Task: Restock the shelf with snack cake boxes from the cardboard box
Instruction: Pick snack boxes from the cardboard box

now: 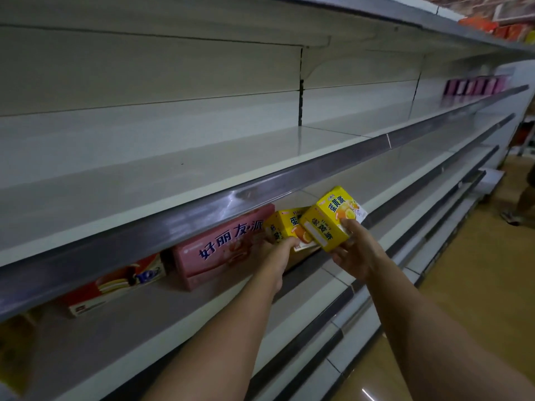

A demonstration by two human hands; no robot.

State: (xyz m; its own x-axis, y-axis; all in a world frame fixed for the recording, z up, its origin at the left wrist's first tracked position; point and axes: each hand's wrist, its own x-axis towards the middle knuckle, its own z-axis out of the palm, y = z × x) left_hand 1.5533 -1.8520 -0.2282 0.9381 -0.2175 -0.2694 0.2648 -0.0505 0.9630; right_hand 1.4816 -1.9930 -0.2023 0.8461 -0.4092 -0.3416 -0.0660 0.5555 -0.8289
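At frame centre, the right hand (354, 253) grips a tilted yellow box (330, 219); the left hand (278, 256) holds a second yellow box (285, 227) beside a pink box (223, 244) on the shelf (144, 328).

Red box (115, 287) top hidden by shelf lip (202, 209); far purple boxes (474, 86) blurred; left yellow pack (13, 351) cropped.

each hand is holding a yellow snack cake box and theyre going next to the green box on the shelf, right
Not quite: the head view shows the neighbouring carton is a pink snack cake box, not green. The left hand holds one yellow snack cake box beside it, and the right hand holds the other yellow snack cake box over the white metal shelf.
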